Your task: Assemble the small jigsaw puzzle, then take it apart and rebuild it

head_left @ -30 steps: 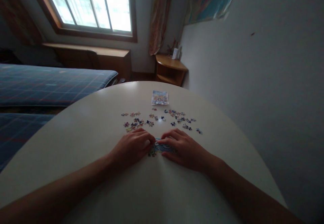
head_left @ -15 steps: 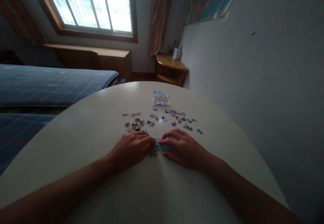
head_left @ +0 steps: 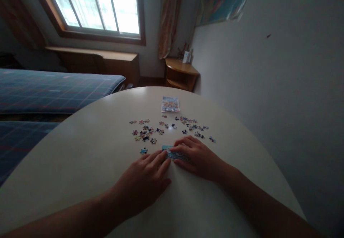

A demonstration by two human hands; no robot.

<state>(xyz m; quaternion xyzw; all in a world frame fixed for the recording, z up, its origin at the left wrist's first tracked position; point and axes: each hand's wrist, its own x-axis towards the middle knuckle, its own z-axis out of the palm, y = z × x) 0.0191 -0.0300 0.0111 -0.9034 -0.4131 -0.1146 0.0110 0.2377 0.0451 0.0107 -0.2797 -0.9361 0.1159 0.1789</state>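
A partly joined jigsaw puzzle [head_left: 177, 155], a narrow blue and white strip, lies flat on the round white table [head_left: 94, 137]. My right hand [head_left: 197, 157] rests over its right part, fingers spread across the top and thumb at the near edge. Stretched out low on the table, my left hand [head_left: 147, 175] has its fingertips at the strip's lower left corner; the hand is open. Just beyond it lies a loose blue puzzle piece [head_left: 143, 151]. Whatever lies beneath either palm is hidden.
Several loose puzzle pieces [head_left: 145, 132] are scattered ahead on the left, with more pieces [head_left: 192, 126] on the right. A small printed picture sheet [head_left: 170, 104] lies farther back. Beyond the table are a bed [head_left: 59, 91], a corner shelf [head_left: 182, 66] and a wall [head_left: 282, 87].
My left hand has drawn back towards me and its fingers have straightened, uncovering the blue piece and the strip's left end. The pieces seen just below the strip are now covered. My right hand hardly moved.
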